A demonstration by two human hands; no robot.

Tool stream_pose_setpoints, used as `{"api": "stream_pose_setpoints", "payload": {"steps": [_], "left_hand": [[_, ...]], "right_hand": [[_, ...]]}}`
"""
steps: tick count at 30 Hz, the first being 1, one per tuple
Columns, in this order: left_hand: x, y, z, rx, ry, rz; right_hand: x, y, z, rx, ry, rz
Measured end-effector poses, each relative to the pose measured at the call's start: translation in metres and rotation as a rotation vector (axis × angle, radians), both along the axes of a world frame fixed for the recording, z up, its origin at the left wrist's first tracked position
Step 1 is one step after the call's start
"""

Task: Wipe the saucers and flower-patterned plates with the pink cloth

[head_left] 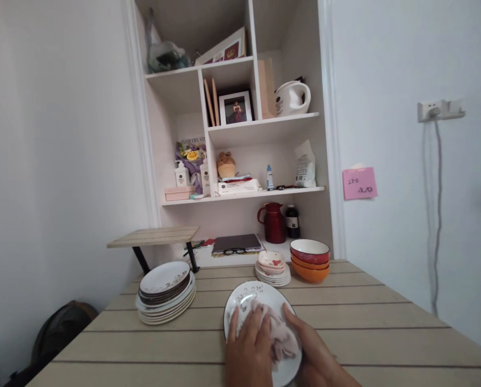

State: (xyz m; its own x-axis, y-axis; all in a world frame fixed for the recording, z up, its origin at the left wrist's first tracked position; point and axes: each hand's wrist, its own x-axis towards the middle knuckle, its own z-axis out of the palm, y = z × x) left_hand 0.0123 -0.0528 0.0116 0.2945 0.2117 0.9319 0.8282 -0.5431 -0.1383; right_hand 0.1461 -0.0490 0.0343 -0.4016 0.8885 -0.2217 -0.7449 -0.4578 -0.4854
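Observation:
A white plate [278, 294] with a dark rim and a faint floral pattern is at the front of the table, close to me. My right hand [315, 346] grips its right edge, thumb along the rim and the other fingers hidden beneath. On the plate's face lies a crumpled pale pink cloth [284, 339]. My left hand [250, 341] presses the cloth against the plate, back of the hand up and fingers reaching over the patterned part. Part of the cloth is hidden beneath that hand.
Stacked plates [165, 293] stand left of me by a small raised wooden shelf [155, 235]. Small dishes [272, 273] and a pile of bowls [310, 262] are at the back right. Behind them are a red jug [274, 223], a dark bottle [292, 221] and a laptop [236, 243].

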Motion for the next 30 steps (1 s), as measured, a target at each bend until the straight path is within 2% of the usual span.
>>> {"api": "stream_pose_setpoints", "payload": {"steps": [2,4,8,13,16,18,21,24,27,30], "left_hand": [[0.006,-0.002,-0.002,0.038,0.010,-0.038],[0.010,-0.005,-0.003,0.014,0.038,-0.059],[0.004,-0.010,0.002,-0.235,0.123,-0.070],[-0.005,-0.010,0.018,-0.501,0.047,-0.151],[-0.004,-0.012,0.024,-0.637,-0.022,-0.152],[-0.005,-0.014,0.027,-0.676,-0.024,-0.133],[-0.010,-0.017,0.028,-0.646,-0.066,-0.115],[-0.018,-0.017,0.029,-0.573,-0.263,-0.143],[-0.025,-0.014,0.031,-0.537,-0.534,-0.241],[-0.027,-0.013,0.034,-0.586,-0.980,-0.393]], "right_hand": [[0.003,0.001,-0.001,0.009,-0.010,-0.032],[0.004,0.001,-0.003,0.015,-0.023,-0.058],[-0.002,0.001,-0.007,0.032,-0.058,-0.068],[-0.005,0.002,-0.008,0.034,-0.149,-0.102],[-0.002,0.002,-0.007,0.029,-0.178,-0.089],[-0.001,0.002,-0.006,0.044,-0.162,-0.079],[-0.002,0.002,-0.004,0.047,-0.147,-0.049],[0.000,0.004,-0.003,0.024,-0.125,-0.031],[0.004,0.006,-0.002,0.024,-0.058,-0.014],[0.009,0.006,0.001,0.063,-0.017,-0.022]]}}
